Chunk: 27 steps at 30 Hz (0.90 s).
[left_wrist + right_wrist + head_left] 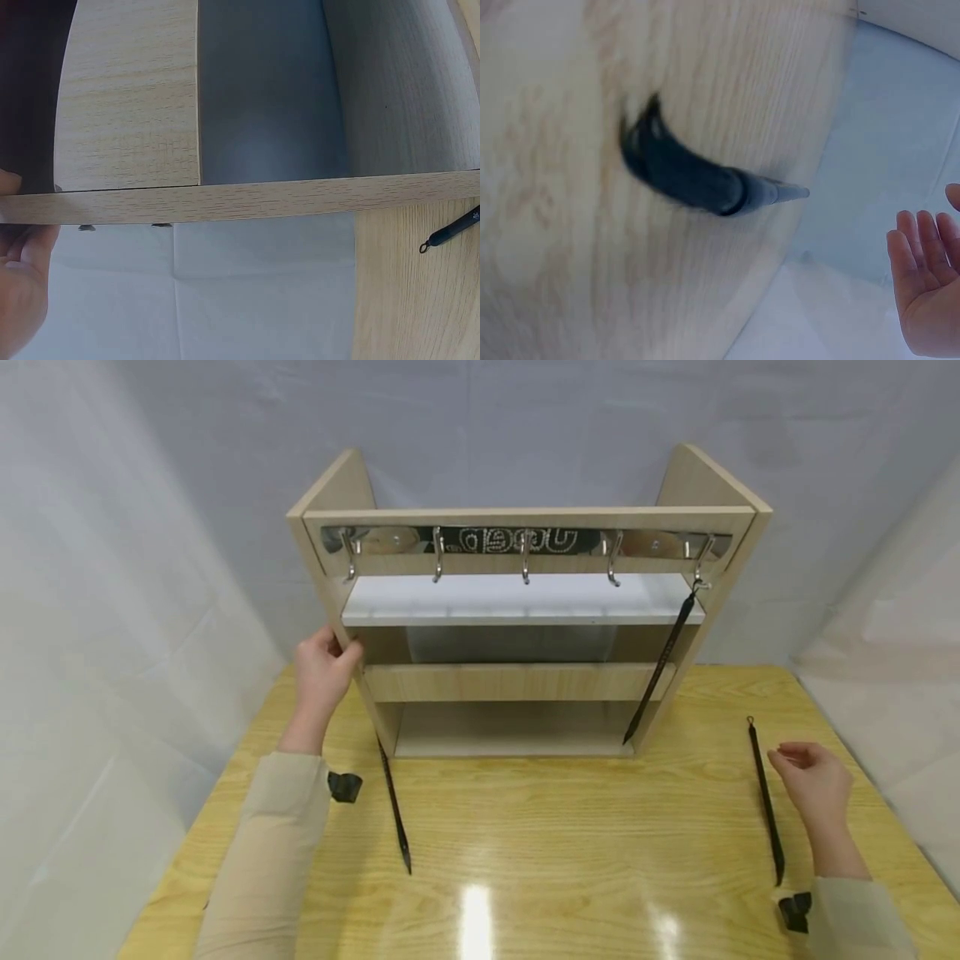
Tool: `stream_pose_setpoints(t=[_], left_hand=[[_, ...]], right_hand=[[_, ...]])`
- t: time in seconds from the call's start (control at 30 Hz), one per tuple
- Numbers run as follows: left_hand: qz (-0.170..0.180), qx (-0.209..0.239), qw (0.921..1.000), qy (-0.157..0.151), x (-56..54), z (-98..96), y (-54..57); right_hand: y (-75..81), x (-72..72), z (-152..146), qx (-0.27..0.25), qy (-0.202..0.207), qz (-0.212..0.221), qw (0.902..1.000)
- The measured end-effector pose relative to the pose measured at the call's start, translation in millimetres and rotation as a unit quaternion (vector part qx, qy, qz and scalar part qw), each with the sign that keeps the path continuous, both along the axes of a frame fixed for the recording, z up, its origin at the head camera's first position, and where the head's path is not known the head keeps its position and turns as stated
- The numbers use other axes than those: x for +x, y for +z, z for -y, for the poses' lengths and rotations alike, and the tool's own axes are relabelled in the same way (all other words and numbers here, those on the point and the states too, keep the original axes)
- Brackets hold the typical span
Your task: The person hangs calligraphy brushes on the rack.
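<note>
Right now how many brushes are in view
3: one brush on the rightmost hook, a second by the lower left of the rack, a third beside the right hand; more may be hidden.

A yellow wood-grained table point(525, 827) carries a rack point(517, 683), standing just right of the left fingers point(322, 637). The left brush point(395, 806) lies nearer the person than those fingers, its loop beside the rack; the right brush point(766, 802) lies just left of the right fingers point(806, 749).
</note>
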<state>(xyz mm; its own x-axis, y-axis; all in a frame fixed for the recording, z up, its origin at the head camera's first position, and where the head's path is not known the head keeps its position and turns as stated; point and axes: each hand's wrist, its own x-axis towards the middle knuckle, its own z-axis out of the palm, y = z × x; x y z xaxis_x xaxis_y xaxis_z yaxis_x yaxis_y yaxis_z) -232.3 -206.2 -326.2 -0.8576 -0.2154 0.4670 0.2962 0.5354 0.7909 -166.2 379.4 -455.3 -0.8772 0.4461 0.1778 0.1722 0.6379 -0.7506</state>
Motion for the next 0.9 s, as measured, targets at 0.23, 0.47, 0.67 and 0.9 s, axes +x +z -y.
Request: stream_pose_setpoints(t=[0.23, 0.47, 0.67, 0.9], left_hand=[[0.003, 0.001, 1.0, 0.003, 0.7, -0.3, 0.9], [0.001, 0.0, 1.0, 0.005, 0.9, 0.0, 1.1], [0.002, 0.002, 1.0, 0.004, 1.6, 0.1, 0.8], [-0.003, -0.002, 1.0, 0.006, 2.9, -1.0, 1.8]], right_hand=[[-9.5, -1.0, -9, 0.044, 0.002, 0.034, 0.9985], [-45.2, -12.1, -38, 0.078, 0.003, 0.052, 0.9956], [-4.0, 7.2, -6, 0.07, 0.024, 0.058, 0.9955], [3.7, 15.2, 2, 0.097, 0.042, 0.071, 0.9918]])
